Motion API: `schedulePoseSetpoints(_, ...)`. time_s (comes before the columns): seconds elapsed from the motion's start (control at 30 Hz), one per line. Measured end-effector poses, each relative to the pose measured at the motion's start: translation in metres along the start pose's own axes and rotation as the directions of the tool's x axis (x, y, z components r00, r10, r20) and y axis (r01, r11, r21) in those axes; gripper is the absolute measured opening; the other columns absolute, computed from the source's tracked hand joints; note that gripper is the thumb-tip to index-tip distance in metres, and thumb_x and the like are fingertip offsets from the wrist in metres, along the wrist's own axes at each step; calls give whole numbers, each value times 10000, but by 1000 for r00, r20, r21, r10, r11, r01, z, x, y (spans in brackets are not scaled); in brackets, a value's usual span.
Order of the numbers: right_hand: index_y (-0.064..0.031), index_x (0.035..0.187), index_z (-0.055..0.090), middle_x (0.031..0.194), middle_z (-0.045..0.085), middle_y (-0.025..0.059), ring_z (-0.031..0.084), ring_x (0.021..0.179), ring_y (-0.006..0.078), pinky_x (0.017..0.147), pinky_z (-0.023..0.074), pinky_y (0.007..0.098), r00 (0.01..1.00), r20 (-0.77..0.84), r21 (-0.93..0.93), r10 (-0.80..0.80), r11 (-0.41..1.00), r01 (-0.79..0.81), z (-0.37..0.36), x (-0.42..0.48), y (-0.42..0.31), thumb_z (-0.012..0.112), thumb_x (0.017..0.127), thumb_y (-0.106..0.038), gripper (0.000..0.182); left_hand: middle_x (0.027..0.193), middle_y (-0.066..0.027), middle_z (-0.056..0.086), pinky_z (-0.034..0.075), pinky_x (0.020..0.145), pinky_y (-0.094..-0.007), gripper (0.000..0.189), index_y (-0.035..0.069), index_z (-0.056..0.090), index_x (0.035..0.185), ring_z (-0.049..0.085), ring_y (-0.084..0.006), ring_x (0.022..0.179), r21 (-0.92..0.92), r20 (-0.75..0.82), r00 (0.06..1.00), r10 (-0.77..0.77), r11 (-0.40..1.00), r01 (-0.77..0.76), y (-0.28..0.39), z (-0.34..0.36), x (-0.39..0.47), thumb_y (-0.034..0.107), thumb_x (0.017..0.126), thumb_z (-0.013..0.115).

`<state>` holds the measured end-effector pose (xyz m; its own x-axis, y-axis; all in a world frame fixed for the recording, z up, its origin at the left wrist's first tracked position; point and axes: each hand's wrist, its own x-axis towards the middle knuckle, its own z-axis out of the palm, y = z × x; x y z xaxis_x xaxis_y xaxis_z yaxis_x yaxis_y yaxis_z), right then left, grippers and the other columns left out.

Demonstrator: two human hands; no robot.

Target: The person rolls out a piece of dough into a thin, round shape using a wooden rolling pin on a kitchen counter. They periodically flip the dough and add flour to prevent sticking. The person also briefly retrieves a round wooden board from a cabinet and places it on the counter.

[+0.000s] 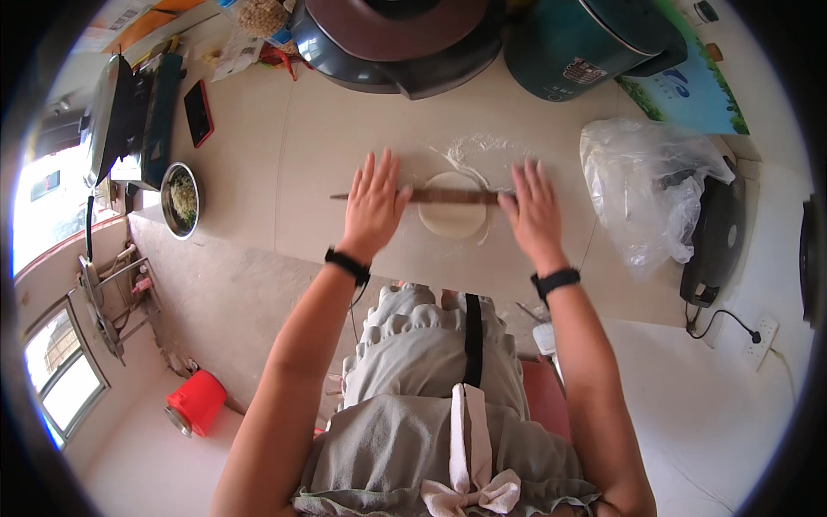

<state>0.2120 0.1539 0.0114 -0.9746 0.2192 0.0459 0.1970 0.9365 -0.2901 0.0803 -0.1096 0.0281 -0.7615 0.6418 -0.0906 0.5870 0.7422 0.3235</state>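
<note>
A thin wooden rolling pin point(446, 196) lies across a round, flat piece of pale dough point(452, 223) on the counter. My left hand point(373, 197) rests flat over the pin's left part, fingers stretched out, and the tapered end sticks out beyond it. Over the right end lies my right hand point(535, 203), also flat with straight fingers; it hides that tip. The pin looks slightly blurred. Just behind the dough is a patch of scattered white flour point(475, 150).
A metal bowl of chopped food point(183, 201) stands near the counter's left front edge, with a phone point(198, 113) behind it. A dark round appliance point(394, 64) and a green kettle-like vessel point(562, 52) stand at the back. To the right are a clear plastic bag point(639, 187) and a black appliance point(716, 239).
</note>
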Motion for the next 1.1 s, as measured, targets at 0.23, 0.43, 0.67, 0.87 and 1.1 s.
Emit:
schedulePoseSetpoints(0.23,-112,1446,362,1504,337,137,320,1384,317,1100,302,474,985,168,1,41,999,-42,-14,-85,-26,611,886,-388,672,1532,-123,293,193,1154,-461,621,44,310,1466,236,-309,1429,50,244,970,-14,999,2,22,-20,-62,370,961,464)
schedulePoseSetpoints(0.43,-78,1425,380,1491,350,158,351,1354,353,1095,312,461,992,-79,12,95,996,-94,1,-13,-6,569,926,-385,615,1512,-158,313,228,1140,-458,581,4,351,1431,258,-348,1409,-29,2,1000,19,999,-19,3,11,1,357,980,448)
schedulePoseSetpoints(0.67,-100,1411,410,1483,369,130,378,1343,315,1082,327,479,987,135,-16,86,996,-84,-26,-78,-41,636,866,-394,659,1533,-142,272,203,1153,-460,585,10,343,1440,231,-348,1421,-30,258,963,78,997,-73,13,-14,-64,354,979,449)
schedulePoseSetpoints(0.87,-85,1396,422,1453,404,150,407,1317,323,1066,343,471,985,-77,-19,152,988,-154,0,-25,-22,623,869,-422,657,1524,-141,295,208,1149,-463,578,-1,344,1434,228,-353,1419,-54,57,997,54,997,-51,1,0,-6,349,983,440)
schedulePoseSetpoints(1.1,-78,1435,365,1492,354,143,367,1349,333,1090,291,511,998,-4,65,55,996,-55,-15,-99,-51,655,851,-379,718,1531,-90,300,218,1143,-481,588,70,350,1452,214,-313,1435,12,335,928,159,985,-173,6,-20,-70,357,958,487)
